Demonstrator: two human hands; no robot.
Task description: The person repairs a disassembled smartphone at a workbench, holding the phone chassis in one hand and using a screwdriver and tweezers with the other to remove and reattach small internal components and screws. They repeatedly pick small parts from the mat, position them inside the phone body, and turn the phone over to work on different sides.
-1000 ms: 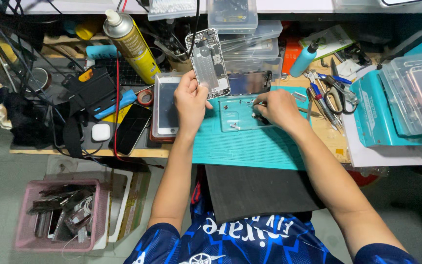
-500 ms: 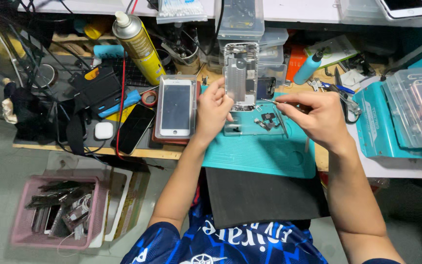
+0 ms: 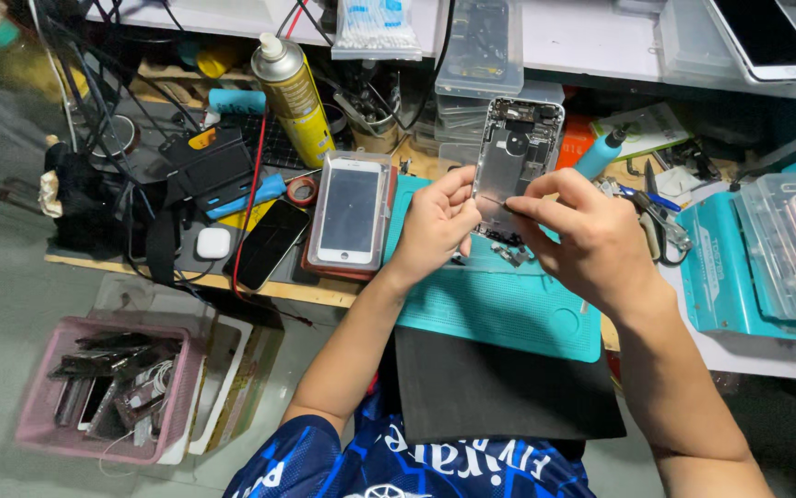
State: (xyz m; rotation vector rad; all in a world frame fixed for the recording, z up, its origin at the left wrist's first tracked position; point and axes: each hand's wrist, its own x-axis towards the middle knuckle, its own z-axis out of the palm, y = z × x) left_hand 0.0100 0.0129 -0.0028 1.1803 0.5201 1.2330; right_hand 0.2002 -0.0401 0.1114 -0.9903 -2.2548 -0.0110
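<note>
Yellow spray can (image 3: 294,97) upright, clear swab packet (image 3: 376,25) beside

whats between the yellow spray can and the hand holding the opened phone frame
In the head view, a white-fronted phone in a clear tray lies between the yellow spray can and the left hand.

bright even overhead light, soft shadows under the bench, wide-angle bending at edges, corners slightly soft, centre sharp
</note>
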